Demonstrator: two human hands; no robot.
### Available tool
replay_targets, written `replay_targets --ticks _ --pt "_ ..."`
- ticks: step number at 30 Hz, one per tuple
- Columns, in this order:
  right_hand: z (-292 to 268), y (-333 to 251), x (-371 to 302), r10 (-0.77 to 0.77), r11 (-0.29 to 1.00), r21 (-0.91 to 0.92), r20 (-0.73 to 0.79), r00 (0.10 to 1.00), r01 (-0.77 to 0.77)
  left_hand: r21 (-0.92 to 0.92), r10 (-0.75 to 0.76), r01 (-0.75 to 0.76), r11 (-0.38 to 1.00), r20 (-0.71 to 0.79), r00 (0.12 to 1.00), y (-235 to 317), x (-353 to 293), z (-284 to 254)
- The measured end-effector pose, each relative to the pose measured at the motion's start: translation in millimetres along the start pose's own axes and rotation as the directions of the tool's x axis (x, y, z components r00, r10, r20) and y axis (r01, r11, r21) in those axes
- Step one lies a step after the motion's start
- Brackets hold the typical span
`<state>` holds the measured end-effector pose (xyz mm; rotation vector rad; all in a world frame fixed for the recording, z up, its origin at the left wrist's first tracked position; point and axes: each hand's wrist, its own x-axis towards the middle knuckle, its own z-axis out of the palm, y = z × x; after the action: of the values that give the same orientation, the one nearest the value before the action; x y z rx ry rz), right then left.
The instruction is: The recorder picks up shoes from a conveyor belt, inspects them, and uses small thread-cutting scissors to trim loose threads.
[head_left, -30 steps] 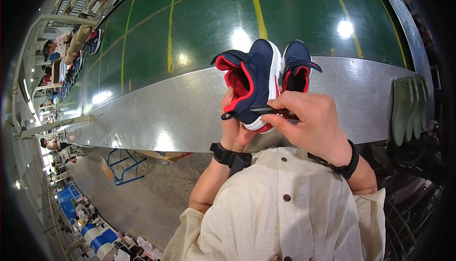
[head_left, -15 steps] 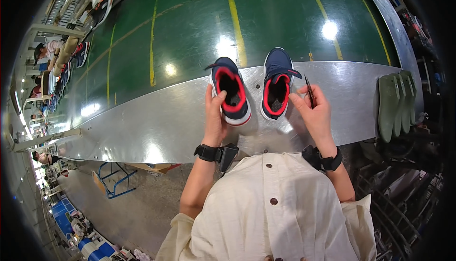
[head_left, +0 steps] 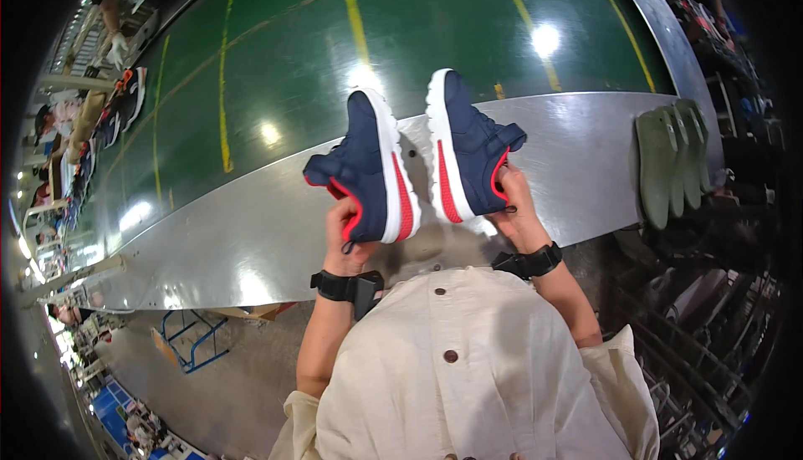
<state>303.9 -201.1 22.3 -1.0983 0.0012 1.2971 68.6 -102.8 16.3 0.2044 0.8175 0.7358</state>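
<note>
Two navy sneakers with red lining and white soles are tipped onto their sides, toes pointing away from me. Their openings face outward, and the red panels in the soles lie side by side. My left hand (head_left: 345,234) grips the left sneaker (head_left: 365,163) at its heel collar, fingers partly inside the opening. Round the heel of the right sneaker (head_left: 470,146) closes my right hand (head_left: 520,209), some of its fingers hidden by the shoe. No dark thin tool shows in that hand now. Black straps (head_left: 341,286) circle both wrists.
Before me runs a metal ledge (head_left: 242,251) along a green conveyor belt (head_left: 293,67) with yellow lines. Olive-green insoles (head_left: 657,167) stand at the right edge. More shoes (head_left: 125,104) line the far left, where a gloved co-worker's hand (head_left: 117,48) shows. A blue-framed stool (head_left: 196,343) stands below.
Both sneakers have been taken hold of and tipped outward from upright, showing their inner sides. My right hand has moved from beside its sneaker onto the heel; the dark thin tool is out of sight.
</note>
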Motion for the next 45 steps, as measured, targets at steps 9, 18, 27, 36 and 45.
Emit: replay_targets --ticks 9,18,27,36,45 --pt "-2.7 3.4 -6.5 0.07 0.989 0.121 0.151 0.986 -0.089 0.041 0.02 -0.04 0.998 0.417 0.909 -9.6 -3.5 -4.6" --pt "-32.3 17.8 -7.5 0.037 0.996 0.066 0.33 0.943 -0.062 0.011 0.134 -0.139 0.99 0.199 0.971 -15.5 -20.6 14.9" --pt "-30.0 13.6 0.2 -0.102 0.975 -0.13 0.457 0.883 0.18 0.076 0.124 -0.151 0.986 0.282 0.951 -8.4 -20.2 14.4" --pt "-8.9 -6.7 -12.7 -0.08 0.988 -0.124 0.06 0.995 0.087 0.539 0.337 -0.448 0.714 0.297 0.894 -4.7 -22.8 17.3" --pt "24.1 -30.4 -24.4 -0.757 0.131 -0.619 0.442 0.482 0.775 0.657 0.639 -0.727 -0.201 0.65 0.411 -2.2 -16.5 57.0"
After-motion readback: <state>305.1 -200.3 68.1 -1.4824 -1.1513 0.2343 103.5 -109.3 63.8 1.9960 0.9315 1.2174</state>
